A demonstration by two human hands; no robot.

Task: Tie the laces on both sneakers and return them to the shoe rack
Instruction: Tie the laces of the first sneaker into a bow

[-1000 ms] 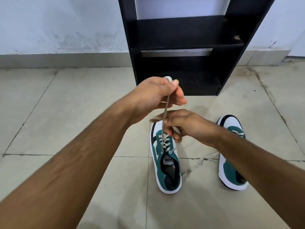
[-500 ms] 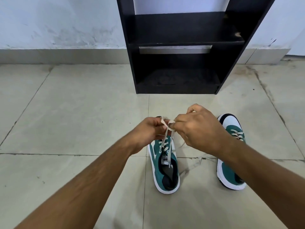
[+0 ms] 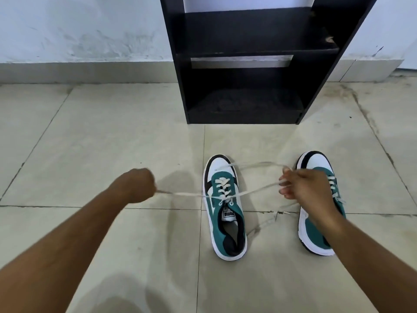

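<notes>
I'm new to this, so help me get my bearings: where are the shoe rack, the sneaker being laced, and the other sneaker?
Shoe rack [image 3: 246, 53]: head view, middle shelf's front edge.
Laced sneaker [image 3: 222, 164]: head view, white toe cap.
Other sneaker [image 3: 316, 160]: head view, white toe cap.

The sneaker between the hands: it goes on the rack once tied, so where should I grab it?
Judging by its pose, take the sneaker at the heel collar from above, on the near side. It stands upright, toe toward the shoe rack, its open mouth facing up and toward the person, clear of the lace that both hands pull sideways.
</notes>
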